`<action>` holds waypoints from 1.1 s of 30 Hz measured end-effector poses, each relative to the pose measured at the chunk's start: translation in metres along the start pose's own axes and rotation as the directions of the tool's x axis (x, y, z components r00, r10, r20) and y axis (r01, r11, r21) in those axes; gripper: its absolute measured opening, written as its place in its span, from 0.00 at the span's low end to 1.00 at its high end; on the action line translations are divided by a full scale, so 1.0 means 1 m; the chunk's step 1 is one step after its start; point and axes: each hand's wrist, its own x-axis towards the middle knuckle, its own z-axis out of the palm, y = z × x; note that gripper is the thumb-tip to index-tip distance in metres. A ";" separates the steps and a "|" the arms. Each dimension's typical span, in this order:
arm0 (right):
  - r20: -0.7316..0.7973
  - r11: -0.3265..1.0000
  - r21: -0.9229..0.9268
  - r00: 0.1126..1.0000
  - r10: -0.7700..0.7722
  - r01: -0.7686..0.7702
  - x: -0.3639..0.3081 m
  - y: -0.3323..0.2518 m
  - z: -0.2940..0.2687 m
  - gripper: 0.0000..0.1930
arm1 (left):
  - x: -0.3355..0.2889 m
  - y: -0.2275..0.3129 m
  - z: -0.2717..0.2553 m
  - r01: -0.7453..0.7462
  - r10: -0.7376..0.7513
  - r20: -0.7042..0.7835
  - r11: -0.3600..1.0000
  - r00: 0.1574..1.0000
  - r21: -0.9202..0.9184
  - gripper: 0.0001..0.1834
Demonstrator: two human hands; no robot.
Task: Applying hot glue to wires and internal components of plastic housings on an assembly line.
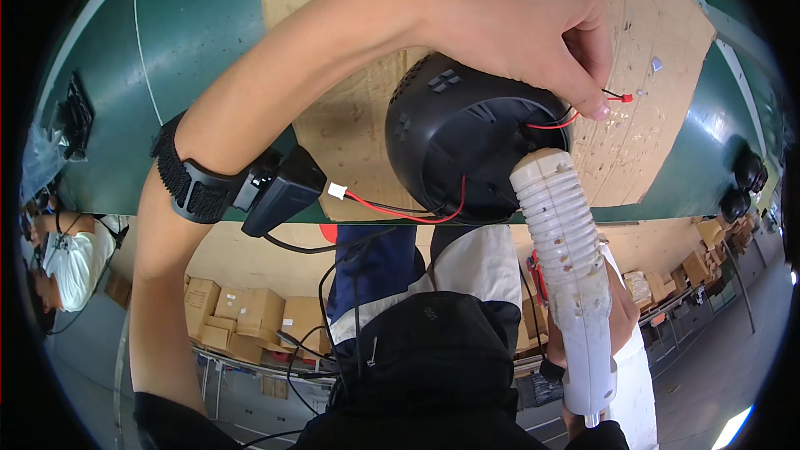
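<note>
The left hand curls over a round black housing at the near edge of a cardboard sheet on a green table, its fingertips pinching a thin wire with a small red plug. A red and black lead with a white plug trails out to the left. The right hand grips a white glue gun, nozzle set into the housing's open side. A black strap rings the left wrist. Below the table edge, brown boxes sit stacked lower left, more brown boxes at right.
</note>
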 end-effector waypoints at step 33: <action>-0.023 0.997 -0.051 0.998 -0.062 0.061 0.005 -0.006 -0.007 0.13 | -0.001 -0.010 0.008 -0.095 0.094 -0.014 0.989 0.995 -0.109 0.11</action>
